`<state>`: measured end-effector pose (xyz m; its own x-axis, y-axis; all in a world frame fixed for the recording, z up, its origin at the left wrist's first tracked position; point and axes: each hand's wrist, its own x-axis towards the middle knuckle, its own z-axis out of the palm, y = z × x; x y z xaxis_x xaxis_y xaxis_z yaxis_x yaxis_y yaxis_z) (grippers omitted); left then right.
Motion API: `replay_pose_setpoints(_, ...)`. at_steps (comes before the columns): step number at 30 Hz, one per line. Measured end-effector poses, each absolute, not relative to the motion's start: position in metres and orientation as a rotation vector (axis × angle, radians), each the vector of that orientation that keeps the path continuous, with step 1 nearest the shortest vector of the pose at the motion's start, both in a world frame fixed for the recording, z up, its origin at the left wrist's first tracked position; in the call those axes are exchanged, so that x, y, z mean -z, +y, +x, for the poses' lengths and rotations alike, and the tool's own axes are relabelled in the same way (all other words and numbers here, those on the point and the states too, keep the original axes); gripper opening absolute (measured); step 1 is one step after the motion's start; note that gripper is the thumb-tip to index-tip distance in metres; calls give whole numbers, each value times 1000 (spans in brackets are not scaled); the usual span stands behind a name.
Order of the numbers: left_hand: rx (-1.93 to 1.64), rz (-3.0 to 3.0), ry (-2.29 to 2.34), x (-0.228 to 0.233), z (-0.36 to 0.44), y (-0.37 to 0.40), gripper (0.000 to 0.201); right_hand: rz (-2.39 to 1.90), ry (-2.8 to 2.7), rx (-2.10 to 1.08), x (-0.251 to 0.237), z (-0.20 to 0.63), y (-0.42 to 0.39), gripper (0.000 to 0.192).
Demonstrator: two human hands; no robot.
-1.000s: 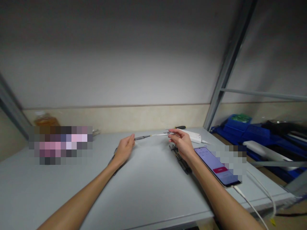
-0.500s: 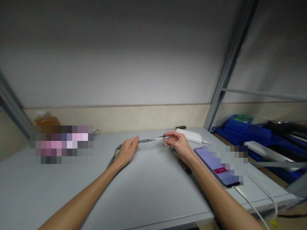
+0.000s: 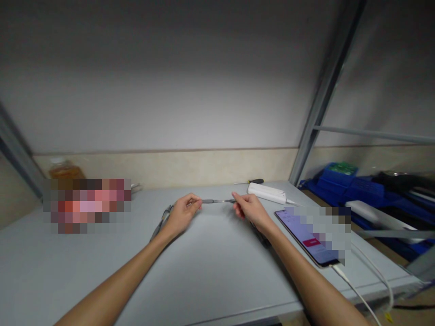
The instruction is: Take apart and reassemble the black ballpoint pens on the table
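Observation:
Both my hands hold one thin pen-like part [image 3: 217, 201] level above the grey table [image 3: 210, 267]. My left hand [image 3: 181, 213] pinches its dark grey left end, and my right hand [image 3: 249, 209] grips its right end. Only a short stretch shows between my fingertips. Dark pen parts [image 3: 261, 237] lie on the table under my right wrist. Another dark strip-like item [image 3: 162, 222] lies under my left wrist.
A phone [image 3: 309, 235] with a lit screen lies right of my right arm, with a white cable [image 3: 360, 290] running off the table's edge. A white device [image 3: 268, 193] and a black-handled screwdriver [image 3: 249, 181] lie at the back. A metal post [image 3: 322, 90] and blue bins [image 3: 343, 183] stand at right.
My hands have come closer together and dropped slightly. The pen-like part between them shows a shorter stretch than a second ago.

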<state>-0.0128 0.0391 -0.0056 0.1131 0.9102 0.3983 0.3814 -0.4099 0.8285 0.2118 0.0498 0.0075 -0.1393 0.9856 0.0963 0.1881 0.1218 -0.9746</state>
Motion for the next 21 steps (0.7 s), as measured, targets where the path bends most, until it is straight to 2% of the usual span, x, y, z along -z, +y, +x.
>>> replay_pose_setpoints(2,-1278,1833,1257,7,-13,41,24,-1250,-1546,-1043,-8,212,50,50)
replay_pose_setpoints(4,-1281,1817,1258,8,-14,43,25,-1199,-1533,-994,-11,213,49,42)
replay_pose_setpoints(11,-1327,1767,1274,12,-19,49,24,-921,-1475,-1119,-10,217,49,30)
replay_pose_setpoints(21,-1354,1564,1173,12,-15,48,31,-992,-1417,-1212,-16,212,45,33)
